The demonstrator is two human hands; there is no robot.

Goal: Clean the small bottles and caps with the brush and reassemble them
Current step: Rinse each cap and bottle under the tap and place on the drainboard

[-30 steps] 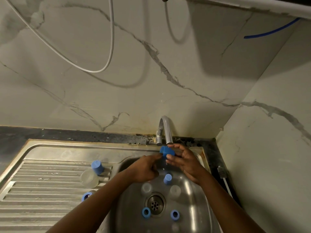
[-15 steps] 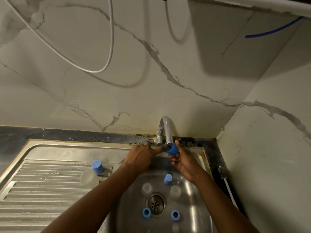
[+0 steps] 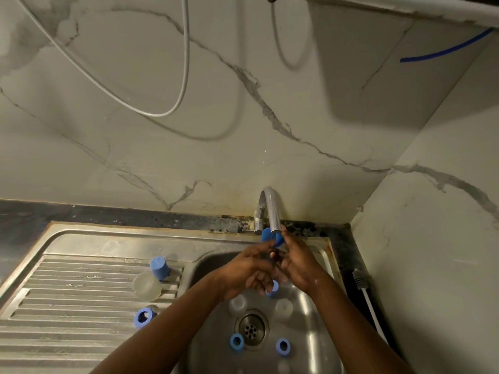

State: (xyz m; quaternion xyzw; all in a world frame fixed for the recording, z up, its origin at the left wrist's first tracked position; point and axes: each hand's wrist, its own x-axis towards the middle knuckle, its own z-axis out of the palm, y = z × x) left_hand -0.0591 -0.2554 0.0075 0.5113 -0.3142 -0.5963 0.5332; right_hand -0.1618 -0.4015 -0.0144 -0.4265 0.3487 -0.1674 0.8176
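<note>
Marble-look wall [image 3: 337,109] behind, steel sink [image 3: 213,352] with a ridged drainboard [image 3: 67,292], set in a dark bench [image 3: 27,211]. We read this as the rinse step: the cap [image 3: 271,237] is up at the mouth of the tap [image 3: 272,206], touching it or just under it. The right hand [image 3: 299,261] has its grip on the cap, fingertips pinched at the far side. The left hand [image 3: 247,269] reaches a forefinger to the cap's near edge, but we cannot tell if that grip pinches or only steadies. Water flow is too faint to call. No brush in view. Two clear bottles [image 3: 237,303] sit in the basin beside the drain [image 3: 251,330], with loose caps [image 3: 237,342] near them. A third bottle [image 3: 146,286] and two more caps lie on the drainboard. Nothing looks reassembled, so we judge the task is nowhere near done. The next move likely calls for turning the cap under the spout to flush its inside, then setting it down. That needs a firm pinch, since a wet cap could slip into the basin.
</note>
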